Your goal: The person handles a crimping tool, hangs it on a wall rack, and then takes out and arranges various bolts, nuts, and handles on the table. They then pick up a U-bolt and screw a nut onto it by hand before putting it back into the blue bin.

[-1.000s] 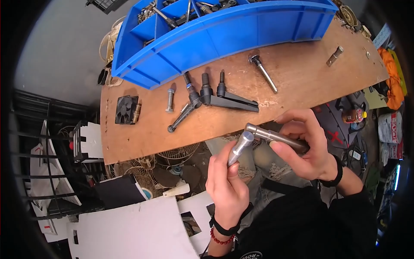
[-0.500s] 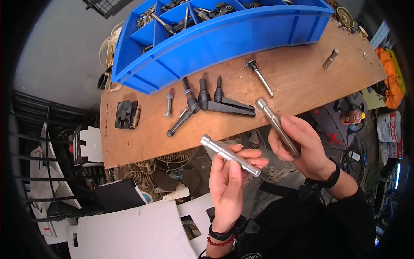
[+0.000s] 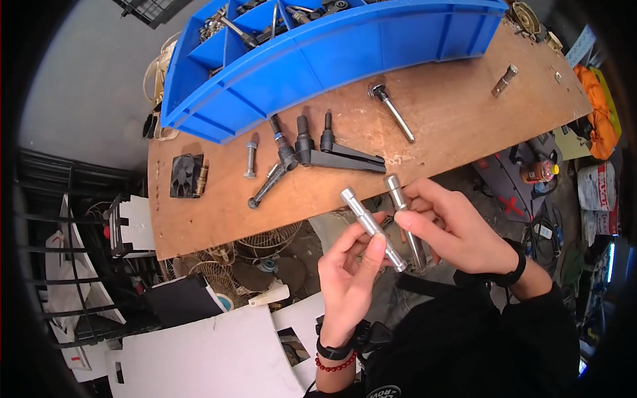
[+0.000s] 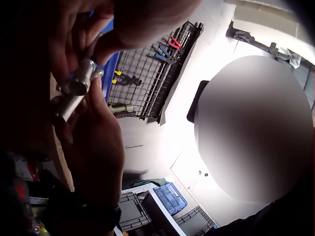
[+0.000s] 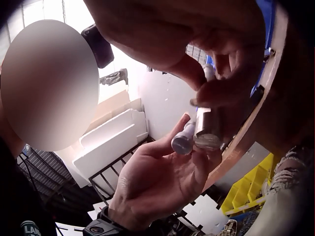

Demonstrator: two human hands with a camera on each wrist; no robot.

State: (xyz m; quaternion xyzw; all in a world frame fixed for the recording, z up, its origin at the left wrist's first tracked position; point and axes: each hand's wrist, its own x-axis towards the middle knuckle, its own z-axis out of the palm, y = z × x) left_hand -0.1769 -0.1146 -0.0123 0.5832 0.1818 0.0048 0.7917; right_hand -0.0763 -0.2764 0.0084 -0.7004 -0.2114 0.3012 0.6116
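Note:
In the head view my left hand pinches a shiny stepped metal pin between thumb and fingers, its collared end tilted up and left. Beside it, my right hand grips a second, similar metal pin, held more upright and slightly darker. The two pins stand side by side, just off the table's front edge, with their lower ends close together. Both round ends also show in the right wrist view, the darker pin next to the paler one. My fingers hide part of each shaft.
A blue divided bin full of metal parts stands on the wooden table. Before it lie several black clamping levers, a bolt, a small fan, a knobbed rod and a metal cylinder.
The left pin swung from pointing at the camera to lying across the fingers, then tilted steeper. The right pin moved apart from it, then came back left beside it, turned more upright.

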